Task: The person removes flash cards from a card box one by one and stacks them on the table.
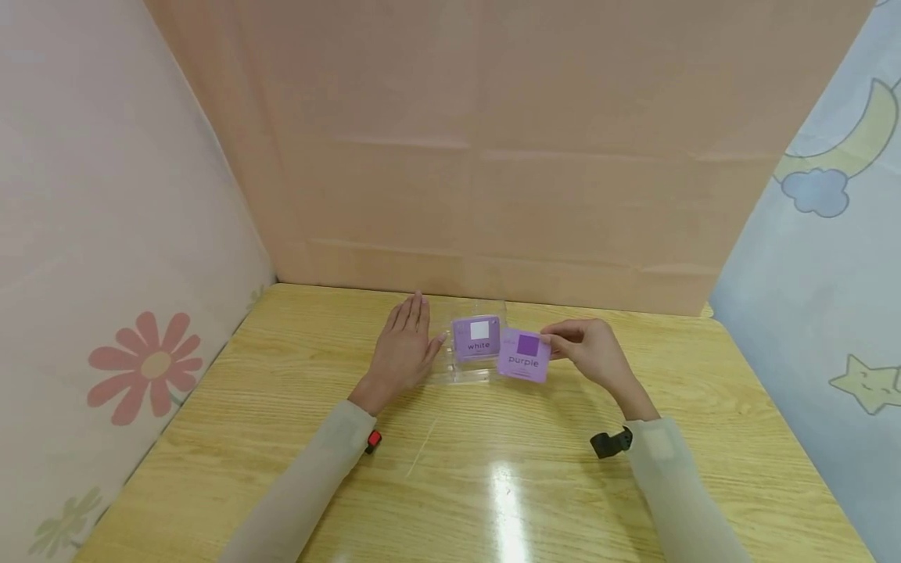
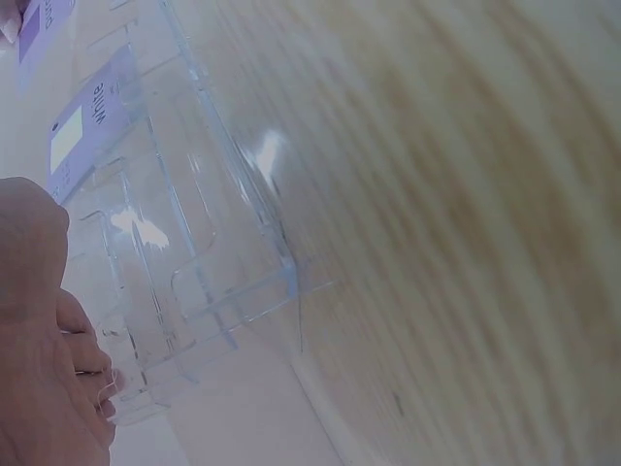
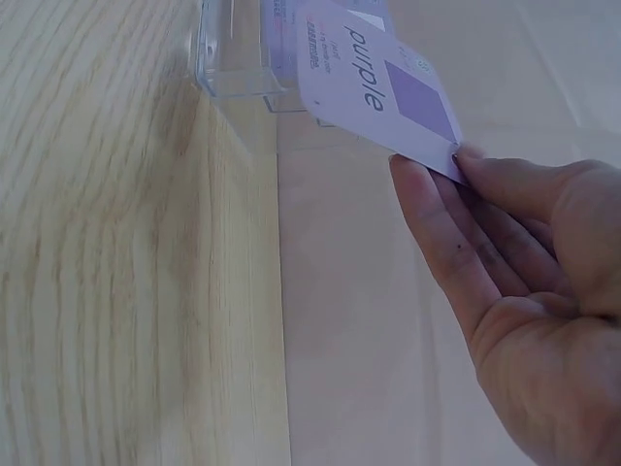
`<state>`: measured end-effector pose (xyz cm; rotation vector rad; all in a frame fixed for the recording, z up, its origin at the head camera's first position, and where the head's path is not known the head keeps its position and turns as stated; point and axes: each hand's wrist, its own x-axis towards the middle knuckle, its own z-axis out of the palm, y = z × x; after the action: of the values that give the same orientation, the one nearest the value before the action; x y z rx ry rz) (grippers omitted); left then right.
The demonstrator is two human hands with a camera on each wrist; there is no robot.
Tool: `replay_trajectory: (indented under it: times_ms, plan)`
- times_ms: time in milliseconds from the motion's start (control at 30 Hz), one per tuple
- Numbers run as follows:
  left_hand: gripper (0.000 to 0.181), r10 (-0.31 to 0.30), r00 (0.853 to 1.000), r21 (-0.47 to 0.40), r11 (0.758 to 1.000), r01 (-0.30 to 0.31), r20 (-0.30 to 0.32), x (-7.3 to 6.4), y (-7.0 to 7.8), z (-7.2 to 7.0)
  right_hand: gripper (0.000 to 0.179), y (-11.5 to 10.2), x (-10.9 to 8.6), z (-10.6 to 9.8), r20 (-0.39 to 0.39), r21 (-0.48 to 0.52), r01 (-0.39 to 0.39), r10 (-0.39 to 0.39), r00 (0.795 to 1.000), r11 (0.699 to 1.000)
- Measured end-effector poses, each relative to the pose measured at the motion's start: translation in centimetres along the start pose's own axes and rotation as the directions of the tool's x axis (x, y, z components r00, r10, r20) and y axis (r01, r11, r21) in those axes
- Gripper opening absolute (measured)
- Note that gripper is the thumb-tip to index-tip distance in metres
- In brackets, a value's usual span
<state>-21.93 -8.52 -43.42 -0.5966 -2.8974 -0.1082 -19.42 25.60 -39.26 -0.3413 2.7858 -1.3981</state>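
Between thumb and fingers, my right hand [image 1: 590, 350] pinches a purple flashcard [image 1: 524, 356] printed "purple" with a dark purple square. The card is tilted and overlaps the right edge of a clear plastic holder [image 1: 470, 377] in the head view. Inside that holder stands another purple flashcard [image 1: 476, 338], marked "white" with a white square. My left hand [image 1: 401, 349] lies at the holder's left side, fingers extended away from me and thumb pointing at the "white" card. From the left wrist, the holder's clear walls [image 2: 218, 126] and inner dividers show beside the hand [image 2: 39, 340].
The holder stands on a wooden table [image 1: 450, 461] close to its back edge, where a peach-coloured sheet [image 1: 479, 195] rises. Patterned cloth walls flank the table, with a red flower [image 1: 155, 365] at left and a star [image 1: 869, 383] at right.
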Motion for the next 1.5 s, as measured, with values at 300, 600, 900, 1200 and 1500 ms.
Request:
replay_trajectory:
  times_ms: [300,600,900,1200,1500]
  plan:
    - [0.077,-0.004,1.000,-0.008,1.000,0.004,0.014,0.1,0.0,0.3,0.025,0.8,-0.6,-0.4,0.004,-0.004,-0.012,0.012,1.000,1.000]
    - [0.077,-0.006,1.000,-0.003,1.000,0.006,0.017,0.1,0.0,0.4,0.026,1.7,-1.0,-0.6,0.008,-0.016,-0.034,0.035,0.999,0.999]
    - [0.077,-0.003,1.000,0.009,1.000,0.003,0.004,0.1,0.0,0.4,0.027,2.5,-1.2,-0.9,0.014,-0.020,-0.072,0.073,0.997,0.997]
    - [0.077,-0.008,1.000,0.013,1.000,0.008,0.008,0.1,-0.1,0.5,0.028,2.9,-1.5,-1.2,0.027,-0.012,-0.096,0.096,0.995,0.995]
    - [0.077,-0.006,1.000,0.010,1.000,0.006,0.008,0.1,-0.2,0.3,0.028,3.6,-1.7,-1.5,0.047,-0.023,-0.127,0.128,0.991,0.992]
